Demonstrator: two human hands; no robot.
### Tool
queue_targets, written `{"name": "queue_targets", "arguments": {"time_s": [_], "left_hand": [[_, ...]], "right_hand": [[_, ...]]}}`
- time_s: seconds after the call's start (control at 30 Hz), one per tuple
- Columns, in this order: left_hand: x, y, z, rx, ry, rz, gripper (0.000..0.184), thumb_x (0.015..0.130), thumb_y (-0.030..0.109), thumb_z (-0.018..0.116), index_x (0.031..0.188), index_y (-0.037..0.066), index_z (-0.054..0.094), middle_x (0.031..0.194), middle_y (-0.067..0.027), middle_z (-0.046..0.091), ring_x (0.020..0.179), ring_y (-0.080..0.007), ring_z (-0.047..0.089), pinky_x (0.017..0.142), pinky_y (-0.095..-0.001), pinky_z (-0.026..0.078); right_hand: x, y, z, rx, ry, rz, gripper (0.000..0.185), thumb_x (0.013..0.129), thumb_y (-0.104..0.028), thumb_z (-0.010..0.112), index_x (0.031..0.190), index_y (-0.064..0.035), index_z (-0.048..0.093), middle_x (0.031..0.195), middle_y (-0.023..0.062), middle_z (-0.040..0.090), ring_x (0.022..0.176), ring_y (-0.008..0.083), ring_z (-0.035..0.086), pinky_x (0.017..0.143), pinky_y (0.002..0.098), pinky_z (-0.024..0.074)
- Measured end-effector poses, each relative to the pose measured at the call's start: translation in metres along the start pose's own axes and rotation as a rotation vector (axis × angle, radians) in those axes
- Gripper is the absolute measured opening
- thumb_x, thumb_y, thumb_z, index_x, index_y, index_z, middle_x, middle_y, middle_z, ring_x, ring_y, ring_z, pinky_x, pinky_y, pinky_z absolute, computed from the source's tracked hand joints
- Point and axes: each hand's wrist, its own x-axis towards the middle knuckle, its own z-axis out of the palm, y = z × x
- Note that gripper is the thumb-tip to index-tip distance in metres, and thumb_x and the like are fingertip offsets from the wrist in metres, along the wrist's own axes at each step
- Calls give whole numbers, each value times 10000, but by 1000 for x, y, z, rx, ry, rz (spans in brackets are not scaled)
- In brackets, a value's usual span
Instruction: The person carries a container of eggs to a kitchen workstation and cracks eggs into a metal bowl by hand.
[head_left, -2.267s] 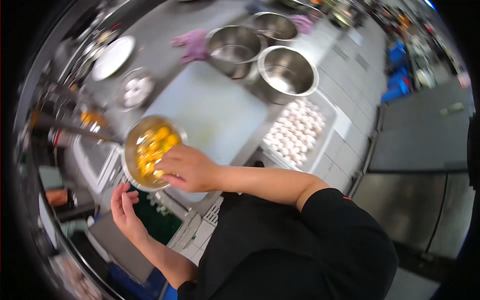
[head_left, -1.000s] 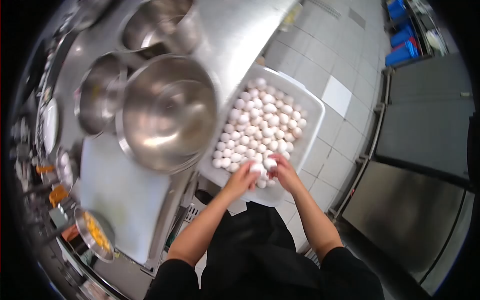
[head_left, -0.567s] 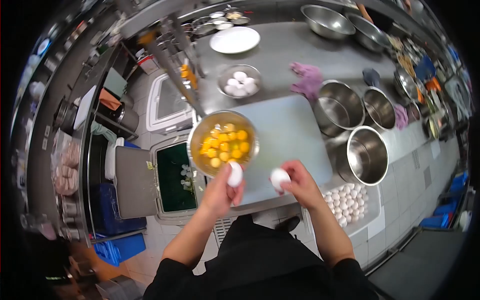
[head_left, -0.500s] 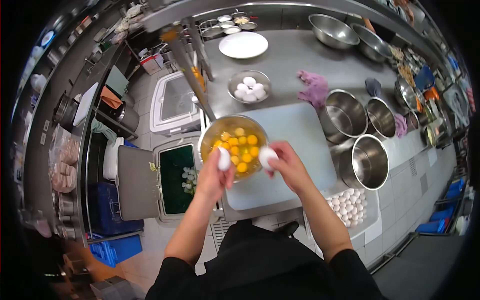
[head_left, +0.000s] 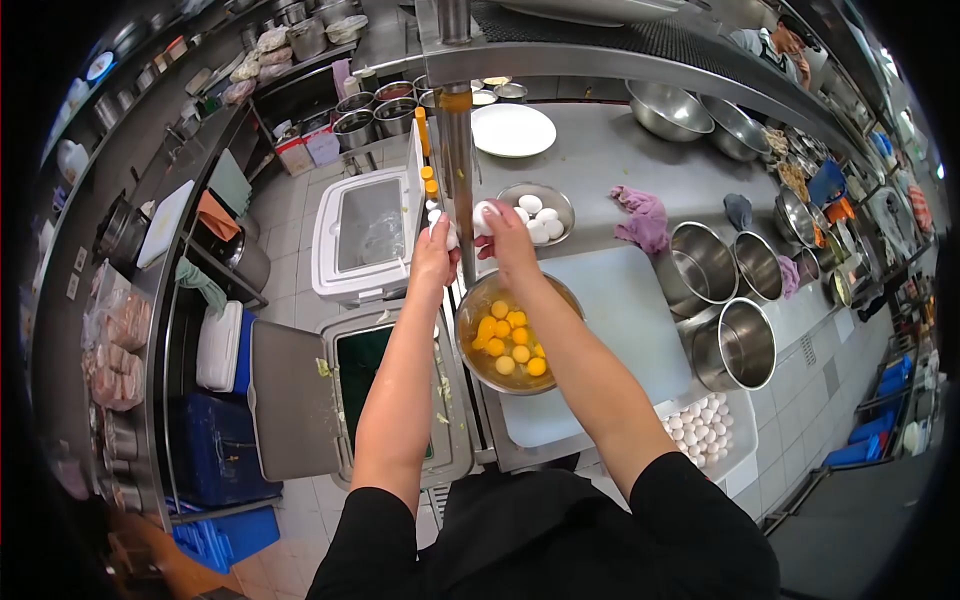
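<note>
My left hand [head_left: 430, 262] is closed around a white egg [head_left: 450, 236], just left of the upright metal post. On the post's other side, my right hand [head_left: 511, 240] grips another white egg [head_left: 482, 217]. Below the hands, a steel bowl [head_left: 466, 350] holds many yellow yolks [head_left: 519, 336] in clear egg white; my right forearm covers part of it. Behind my right hand stands a smaller steel bowl [head_left: 567, 203] of whole white eggs [head_left: 547, 216].
The metal post [head_left: 457, 160] rises between my hands to a shelf. A pale cutting board [head_left: 620, 320] lies right of the yolk bowl. Steel pots [head_left: 735, 345], a purple cloth [head_left: 641, 218] and a white plate [head_left: 513, 130] share the counter. A bin [head_left: 375, 365] stands below left; a tub of eggs [head_left: 745, 425], below right.
Both hands have moved up and away from the yolk bowl to either side of the post, each still with an egg. The camera view has shifted, showing more of the shelf.
</note>
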Motion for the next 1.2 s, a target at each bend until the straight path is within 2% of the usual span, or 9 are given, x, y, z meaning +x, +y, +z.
{"name": "queue_targets", "arguments": {"time_s": [0.17, 0.23, 0.4, 0.7, 0.8, 0.9, 1.1, 1.17, 1.2], "left_hand": [[-38, 10, -13, -117, -184, -100, 416, 1028, 503, 430, 934, 113, 535, 578, -9, 452, 358, -108, 309, 332, -274, 219], [-59, 13, -5, -177, -328, -177, 448, 1029, 525, 405, 926, 108, 532, 573, -4, 438, 354, -107, 294, 352, -265, 237], [-77, 8, 13, -156, -437, -257, 500, 1029, 536, 401, 809, 97, 497, 559, -1, 423, 353, -97, 305, 358, -263, 254], [-99, 2, 27, 4, -411, -368, 343, 999, 429, 551, 1001, 86, 543, 600, -11, 470, 387, -84, 339, 357, -243, 246], [-113, 22, 42, 408, -286, -252, 442, 975, 443, 600, 1214, 71, 581, 776, 14, 547, 595, -48, 448, 444, -224, 307], [-116, 17, 35, 420, -254, -85, 331, 992, 384, 591, 1146, 92, 611, 722, 36, 522, 539, -37, 421, 443, -205, 303], [-133, 22, -50, 703, -95, 7, 404, 951, 399, 648, 1132, 38, 632, 806, 21, 590, 673, -53, 510, 581, -227, 424], [-122, 0, -107, 799, -80, -161, 486, 929, 422, 660, 1213, 29, 622, 923, -60, 658, 759, -148, 614, 681, -288, 506], [-109, -35, -143, 1156, 76, 86, 520, 918, 432, 666, 1255, 39, 611, 1028, -122, 662, 853, -217, 640, 760, -331, 519]], "right_hand": [[-38, -18, -16, 58, -67, 72, 378, 934, -200, 644, 1277, -79, 540, 953, 52, 638, 668, 120, 596, 511, 269, 462], [-57, -23, -21, -323, -217, 11, 404, 896, -201, 704, 1252, -75, 560, 925, 55, 636, 666, 93, 575, 504, 258, 450], [-77, -25, -42, -489, -233, -256, 443, 827, -298, 708, 1188, -45, 669, 1123, 118, 676, 1020, 246, 648, 942, 350, 489], [-103, -50, -74, -1112, -216, -402, 404, 816, -315, 688, 1210, -222, 691, 1098, 83, 650, 1001, 291, 640, 839, 399, 537], [-107, -60, -81, -1163, -254, -478, 411, 816, -310, 719, 1208, -192, 676, 1112, 87, 647, 988, 289, 641, 842, 394, 535], [-107, -54, -88, -964, -202, -591, 453, 833, -275, 742, 1241, -112, 629, 1100, 73, 642, 918, 242, 651, 805, 368, 538], [-109, -27, -92, -409, -264, 159, 370, 964, -365, 634, 1132, -38, 593, 956, 83, 651, 753, 160, 630, 638, 308, 534], [-108, -14, -89, -94, -322, 328, 361, 1000, -374, 586, 1119, -33, 586, 916, 74, 645, 678, 127, 604, 562, 279, 519], [-109, -12, -84, -50, -288, 373, 362, 1016, -387, 552, 1114, -41, 583, 886, 65, 637, 633, 103, 572, 507, 251, 479]]}}
